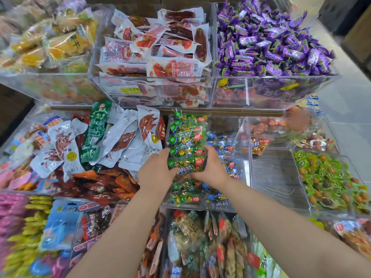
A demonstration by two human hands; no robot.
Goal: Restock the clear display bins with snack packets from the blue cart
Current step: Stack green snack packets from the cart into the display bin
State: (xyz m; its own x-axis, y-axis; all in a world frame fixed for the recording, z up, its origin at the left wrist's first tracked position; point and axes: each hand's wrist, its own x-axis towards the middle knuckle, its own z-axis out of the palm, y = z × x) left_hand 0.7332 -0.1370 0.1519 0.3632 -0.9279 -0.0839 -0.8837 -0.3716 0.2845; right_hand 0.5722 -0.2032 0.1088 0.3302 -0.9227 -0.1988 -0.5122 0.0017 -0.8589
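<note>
Setting: shop shelving in tiers of clear display bins, each heaped with wrapped snacks; the edges of the view are smeared.

Left hand: the left hand (pixel 155 170) is clamped on the left side of the green packet stack (pixel 187 141), with its fingers curled round the lower packets.

Right hand: the right hand (pixel 210 167) grips the right side of the same stack at the same level, so the stack is squeezed between both palms.

Task's thing: the stack is a tall column of green packets rising away from the hands. Only its lower part is held and the upper packets stand free. It may be wrapped in a clear outer bag, but glare makes that hard to tell.

Below the stack: the clear bin (pixel 248 173) already holds more green packets.

Just right of the stack: blue packets (pixel 222 145) share that bin.

Further right: a bare compartment (pixel 277 173).

Left of the stack: white pouches (pixel 120 137) are piled high in the next bin.

Well above the stack: purple sweets (pixel 271 41).

Risk: with only side pressure low down, the free upper packets could fan out and slide among the blue packets or over the divider, mixing the stock. Letting go too early would scatter the column.
</note>
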